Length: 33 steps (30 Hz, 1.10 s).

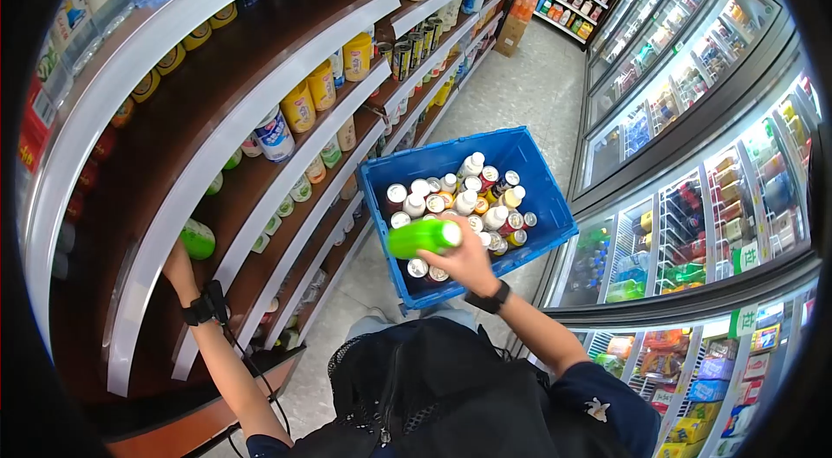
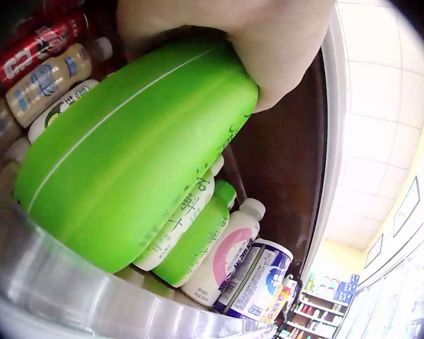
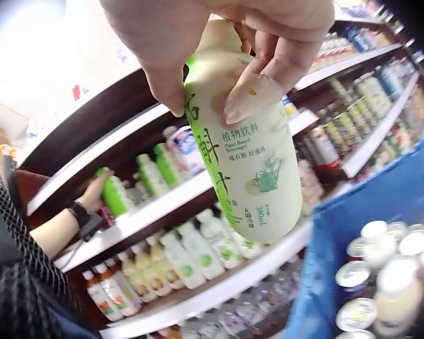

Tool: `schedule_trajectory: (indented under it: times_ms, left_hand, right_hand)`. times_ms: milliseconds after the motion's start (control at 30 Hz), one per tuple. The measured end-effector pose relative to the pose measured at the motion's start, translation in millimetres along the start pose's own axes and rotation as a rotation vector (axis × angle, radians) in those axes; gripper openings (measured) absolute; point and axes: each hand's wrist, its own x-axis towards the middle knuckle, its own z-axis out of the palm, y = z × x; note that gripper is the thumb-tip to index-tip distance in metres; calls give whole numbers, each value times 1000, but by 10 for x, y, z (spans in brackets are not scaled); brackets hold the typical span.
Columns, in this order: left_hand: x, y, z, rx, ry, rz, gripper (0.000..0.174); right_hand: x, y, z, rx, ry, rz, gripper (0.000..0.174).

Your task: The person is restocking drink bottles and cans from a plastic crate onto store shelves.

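Note:
My right hand (image 1: 468, 262) grips a green-and-white drink bottle (image 1: 411, 239) over a blue crate (image 1: 548, 233). In the right wrist view, thumb and fingers pinch this bottle (image 3: 265, 173) near its neck, with its printed label showing. At the left, my left hand (image 1: 180, 274) reaches into a shelf and holds another green bottle (image 1: 198, 241). Up close in the left wrist view, that green bottle (image 2: 138, 152) tilts over the shelf's clear front lip (image 2: 92, 282), its top covered by the hand. Beside it stand a green bottle (image 2: 198, 240) and a white-and-pink bottle (image 2: 226, 254).
Several capped bottles and cans (image 1: 471, 165) stand inside the crate on the floor. Tiered shelves (image 1: 260, 51) with drinks run along the left. Glass-door coolers (image 1: 676, 189) line the right side, and a floor aisle (image 1: 537, 81) lies between.

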Motion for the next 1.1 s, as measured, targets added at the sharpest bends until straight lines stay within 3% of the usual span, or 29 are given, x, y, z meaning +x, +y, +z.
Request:
schedule_trajectory:
  times_ms: [200,333,433,467,533,600,667,800,867,933,1100]
  left_hand:
    - [-17,393,1,44,81,85,33]
    - [-42,554,-41,68,181,40,37]
    - [-113,733,-56,60,216,6,46]
    - [-179,818,-52,72,212,10,46]
    - [-346,1106,-12,-27,208,-158,52]
    - [-504,1210,-20,4,181,-142,52]
    - [-748,1559,48,223,82,166,47]
    - [-1186,2071,201,330,145,225,43]
    - [-1357,2287,222,287,171,231,41]
    - [-1524,2412,170,150,165,107,39]
    - [-2134,2700,313,66,-238,-56,34]
  right_hand:
    - [-504,338,-1256,-258,408,261,60]
    - [-601,673,-1762,-525,471,349,57]
    - [-653,1073,-1989,-509,507,432,58]
    - [-682,1199,-2067,-502,500,440,58]
    - [-690,1410,-2196,-613,401,407,58]
    - [-705,1577,-2269,-574,371,427,60]
    - [-664,1685,-2325,-568,257,543,62]
    - [-497,1941,-2500,-694,23,541,57]
    - [-427,2084,-2588,-698,-1,555,58]
    - [-379,2188,-2657,-686,-28,592,61]
    - [-280,2504,-2808,-731,-112,601,62]
